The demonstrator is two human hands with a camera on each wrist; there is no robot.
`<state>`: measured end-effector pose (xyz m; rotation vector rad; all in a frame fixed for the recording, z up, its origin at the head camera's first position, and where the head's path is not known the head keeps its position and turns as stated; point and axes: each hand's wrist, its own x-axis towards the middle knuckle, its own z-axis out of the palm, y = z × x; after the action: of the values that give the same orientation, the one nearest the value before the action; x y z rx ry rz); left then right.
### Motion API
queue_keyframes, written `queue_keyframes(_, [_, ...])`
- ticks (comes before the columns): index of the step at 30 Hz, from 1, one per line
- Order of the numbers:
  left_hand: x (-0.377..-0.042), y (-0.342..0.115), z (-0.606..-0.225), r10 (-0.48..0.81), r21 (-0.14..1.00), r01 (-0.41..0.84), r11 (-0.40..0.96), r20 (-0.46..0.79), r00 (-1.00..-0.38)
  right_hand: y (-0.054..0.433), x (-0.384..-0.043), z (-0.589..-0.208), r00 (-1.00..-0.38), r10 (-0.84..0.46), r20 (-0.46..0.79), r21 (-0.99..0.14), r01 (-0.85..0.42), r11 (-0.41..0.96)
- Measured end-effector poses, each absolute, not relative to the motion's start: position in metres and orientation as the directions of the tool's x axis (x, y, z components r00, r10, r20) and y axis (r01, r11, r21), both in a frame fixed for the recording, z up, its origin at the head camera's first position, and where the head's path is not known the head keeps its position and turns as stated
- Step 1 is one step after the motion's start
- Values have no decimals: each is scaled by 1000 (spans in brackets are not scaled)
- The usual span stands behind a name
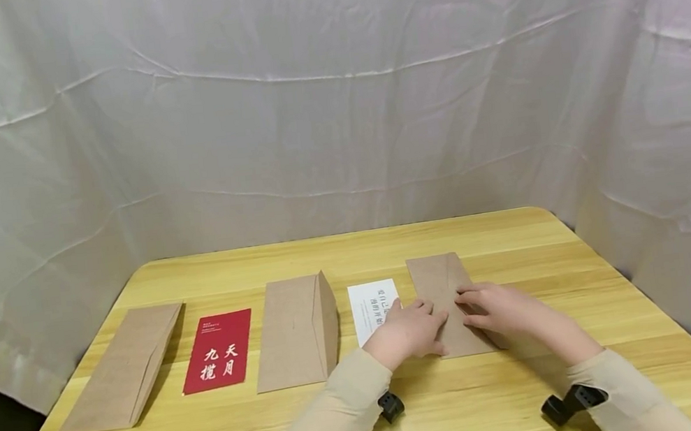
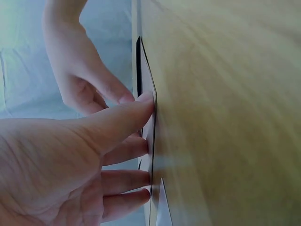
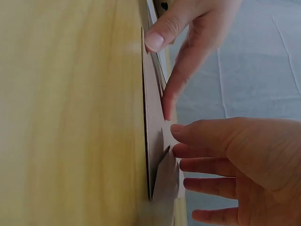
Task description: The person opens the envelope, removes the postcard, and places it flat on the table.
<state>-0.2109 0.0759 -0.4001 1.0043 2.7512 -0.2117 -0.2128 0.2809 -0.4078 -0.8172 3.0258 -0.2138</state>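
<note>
A brown paper envelope (image 1: 440,276) lies on the right half of the table under both hands. My left hand (image 1: 405,332) rests on its left side, fingers spread; in the left wrist view the thumb and fingertips press at the envelope's edge. My right hand (image 1: 507,311) is at the envelope's right side, over its long flap. In the right wrist view the flap (image 3: 164,181) stands partly raised, and the right hand's fingers are fairly straight, fingertips beside it. Just left of the envelope is a white card (image 1: 364,305) with dark writing, partly covered by my left hand.
Two more brown envelopes lie to the left, a middle one (image 1: 288,334) with its side flap raised and a far-left one (image 1: 118,373). Between them is a red card (image 1: 217,352) with white characters. Pale curtains (image 1: 336,125) hang around the wooden table (image 1: 467,413).
</note>
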Motion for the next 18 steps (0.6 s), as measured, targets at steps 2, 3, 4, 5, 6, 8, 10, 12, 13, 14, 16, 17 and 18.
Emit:
queue_keyframes(2, [-211,76,-400,622,-57,650,758,-240,-746,280,-218,-408,-870,-493,16,-137,-490,861])
queue_keyframes(3, [-212,76,-400,623,-53,651,757,-240,-745,279,-221,-409,-873,-488,9,-141,-485,863])
queue_keyframes(4, [-211,76,-400,624,-49,652,757,-240,-743,279,-224,-409,-872,-489,3,-142,-484,863])
queue_keyframes(5, [-211,76,-400,626,-46,653,756,-241,-742,279,-227,-410,-871,-490,-2,-143,-485,863])
queue_keyframes(6, [-212,76,-400,626,-44,653,756,-240,-742,279,-229,-410,-871,-492,-9,-147,-485,862])
queue_keyframes(8, [-212,76,-400,626,-42,652,757,-239,-742,279,-234,-411,-863,-505,-21,-149,-497,855])
queue_keyframes(10, [-212,76,-399,625,-43,652,757,-241,-742,278,-239,-410,-856,-516,-41,-156,-504,849])
queue_keyframes(12, [-212,76,-399,625,-44,651,757,-241,-743,277,-242,-409,-852,-520,-65,-176,-503,846])
queue_keyframes(13, [-212,76,-399,625,-43,652,757,-243,-742,276,-244,-409,-849,-523,-76,-185,-504,844])
queue_keyframes(14, [-212,76,-399,624,-43,651,758,-244,-742,276,-245,-408,-847,-524,-87,-195,-501,843])
queue_keyframes(16, [-212,75,-399,625,-43,652,757,-244,-742,274,-246,-407,-846,-522,-105,-212,-494,843])
queue_keyframes(17, [-213,75,-399,624,-41,651,758,-244,-743,274,-246,-407,-846,-522,-114,-217,-491,844])
queue_keyframes(18, [-213,75,-398,622,-42,649,759,-244,-744,274,-247,-407,-846,-519,-121,-222,-486,845])
